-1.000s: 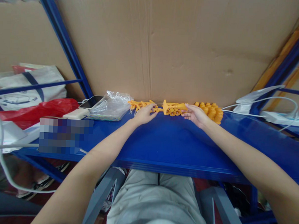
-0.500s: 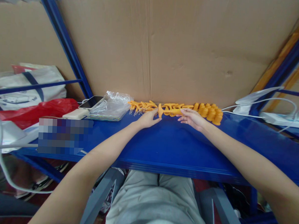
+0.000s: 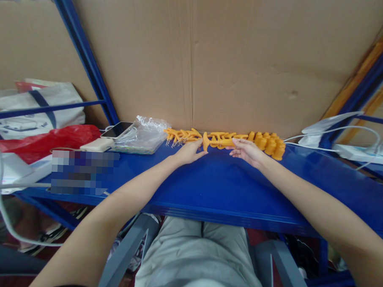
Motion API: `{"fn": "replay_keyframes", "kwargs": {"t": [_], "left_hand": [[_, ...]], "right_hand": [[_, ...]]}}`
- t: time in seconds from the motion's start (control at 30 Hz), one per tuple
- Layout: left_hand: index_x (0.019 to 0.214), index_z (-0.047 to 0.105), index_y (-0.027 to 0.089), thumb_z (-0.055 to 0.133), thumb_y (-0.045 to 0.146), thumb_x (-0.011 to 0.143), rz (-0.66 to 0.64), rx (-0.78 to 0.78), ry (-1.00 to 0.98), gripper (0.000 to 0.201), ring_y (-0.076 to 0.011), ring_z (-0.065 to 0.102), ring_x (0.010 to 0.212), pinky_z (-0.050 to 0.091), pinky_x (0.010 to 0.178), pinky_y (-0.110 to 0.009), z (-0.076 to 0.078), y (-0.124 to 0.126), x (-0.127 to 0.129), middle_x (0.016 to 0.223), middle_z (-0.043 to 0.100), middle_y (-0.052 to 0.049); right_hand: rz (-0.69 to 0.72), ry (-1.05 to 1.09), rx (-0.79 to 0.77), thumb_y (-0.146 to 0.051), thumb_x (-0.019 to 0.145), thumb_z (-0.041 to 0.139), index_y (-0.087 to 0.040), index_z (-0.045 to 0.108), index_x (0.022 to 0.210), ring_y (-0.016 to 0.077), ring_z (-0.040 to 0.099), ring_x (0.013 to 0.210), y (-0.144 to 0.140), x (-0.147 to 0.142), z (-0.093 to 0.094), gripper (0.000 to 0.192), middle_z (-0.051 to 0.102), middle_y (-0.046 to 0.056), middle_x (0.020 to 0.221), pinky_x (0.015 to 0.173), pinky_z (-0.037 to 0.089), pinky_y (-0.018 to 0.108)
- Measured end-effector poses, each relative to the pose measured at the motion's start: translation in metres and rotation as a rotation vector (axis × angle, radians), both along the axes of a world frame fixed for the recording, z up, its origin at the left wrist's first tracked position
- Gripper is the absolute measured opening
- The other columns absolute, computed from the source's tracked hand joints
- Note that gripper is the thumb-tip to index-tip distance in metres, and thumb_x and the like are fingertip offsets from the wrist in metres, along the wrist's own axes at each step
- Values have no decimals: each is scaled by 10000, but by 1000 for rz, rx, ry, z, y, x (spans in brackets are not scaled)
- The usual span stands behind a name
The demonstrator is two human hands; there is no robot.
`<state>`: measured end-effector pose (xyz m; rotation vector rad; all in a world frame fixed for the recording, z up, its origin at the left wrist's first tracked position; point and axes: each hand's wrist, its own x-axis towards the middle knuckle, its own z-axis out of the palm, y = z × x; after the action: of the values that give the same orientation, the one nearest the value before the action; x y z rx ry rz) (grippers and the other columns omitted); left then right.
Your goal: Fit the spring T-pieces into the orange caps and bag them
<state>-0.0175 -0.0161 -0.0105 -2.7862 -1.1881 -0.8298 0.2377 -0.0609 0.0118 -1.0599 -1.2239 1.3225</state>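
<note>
Between my two hands an orange T-handled plastic piece [image 3: 206, 142] lies crosswise above the blue tabletop. My left hand [image 3: 190, 152] has its thumb and fingers closed round the T-shaped end. The far end of its straight shaft is pinched in the fingertips of my right hand [image 3: 246, 152]. Behind my left hand is a row of orange branching parts [image 3: 181, 136] with thin metal wires sticking out. More orange handle-like parts [image 3: 225, 135] lie behind the held piece. To the right of these stand several orange cylindrical parts [image 3: 269, 145], packed together.
A clear plastic bag [image 3: 144, 135] and a phone [image 3: 117, 130] lie left on the blue table [image 3: 205, 186]. Beside them are a white block [image 3: 97, 145] and a red bag [image 3: 55, 139]. White cables and a power strip [image 3: 365, 153] are at right. Cardboard [image 3: 246, 61] walls the back.
Almost nothing differs. Both hands stay on the orange T-handled piece, with only a slight shift to the right.
</note>
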Motion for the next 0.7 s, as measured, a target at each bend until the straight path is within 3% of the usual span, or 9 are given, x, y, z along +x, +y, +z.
{"fn": "replay_keyframes", "kwargs": {"t": [0.17, 0.4, 0.57, 0.7], "left_hand": [[1152, 607, 137, 631, 353, 931, 26, -27, 16, 310, -291, 719, 995, 562, 881, -406, 3, -3, 1, 1073, 733, -140], [1239, 640, 150, 581, 351, 943, 12, -13, 146, 362, -298, 670, 1153, 522, 994, -427, 11, 2, -5, 1243, 707, -139], [1270, 674, 155, 557, 331, 941, 139, -74, 316, 391, -321, 617, 1267, 478, 1073, -451, 12, 9, -15, 1333, 681, -144], [1308, 671, 176, 564, 327, 935, 196, -143, 393, 417, -327, 600, 1296, 459, 1095, -463, 8, 13, -18, 1355, 674, -136]], "right_hand": [[-20, 22, -37, -233, 1006, 591, -182, 594, 855, 81, 644, 509, -1, -3, 1, 160, 765, 54, 787, 539, 534, 178], [-60, -1, 33, -234, 994, 598, -180, 586, 876, 93, 660, 572, 4, 1, 2, 131, 762, 79, 855, 588, 528, 198], [-231, -178, 317, -318, 859, 755, -219, 551, 958, 134, 671, 626, 21, 5, 2, 247, 742, 45, 903, 615, 524, 256], [-348, -532, 574, -333, 839, 729, -211, 573, 1043, 184, 681, 708, 35, -3, 1, 285, 737, 63, 964, 676, 528, 324]]}}
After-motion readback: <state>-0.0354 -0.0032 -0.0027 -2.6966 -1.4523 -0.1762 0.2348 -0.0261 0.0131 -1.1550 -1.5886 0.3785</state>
